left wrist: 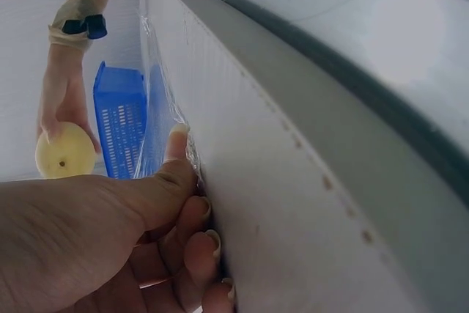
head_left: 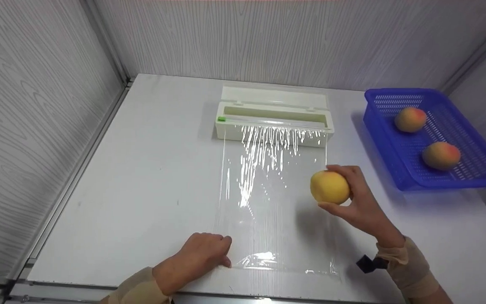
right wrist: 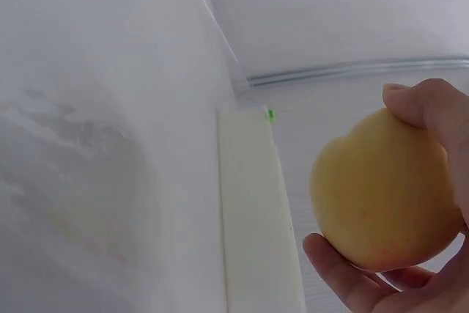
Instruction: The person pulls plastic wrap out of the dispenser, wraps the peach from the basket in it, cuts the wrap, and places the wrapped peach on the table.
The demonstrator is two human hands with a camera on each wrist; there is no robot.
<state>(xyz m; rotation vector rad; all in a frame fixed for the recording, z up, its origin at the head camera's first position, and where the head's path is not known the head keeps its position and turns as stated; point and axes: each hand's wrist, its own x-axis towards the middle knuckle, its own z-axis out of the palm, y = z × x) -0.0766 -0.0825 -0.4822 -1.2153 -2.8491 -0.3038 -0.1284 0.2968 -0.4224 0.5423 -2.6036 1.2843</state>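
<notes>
My right hand (head_left: 359,202) grips a yellow peach (head_left: 330,187) between thumb and fingers, above the right side of a clear sheet of cling film (head_left: 268,219). The right wrist view shows the same peach (right wrist: 385,192) with fingertips round its sides. The film lies flat on the table, drawn toward the front edge from a white dispenser box (head_left: 274,137) with its lid raised. At the near left corner of the film, my left hand (head_left: 201,255) pinches the edge; the thumb (left wrist: 176,152) lies on the film and the other fingers are curled against the table.
A blue plastic basket (head_left: 380,143) stands on the right of the table, holding two peaches, one farther back (head_left: 410,120) and one nearer (head_left: 441,156). A small green slider (head_left: 222,119) sits at the dispenser's left end. Panels enclose the white table (head_left: 141,190) behind and at the sides.
</notes>
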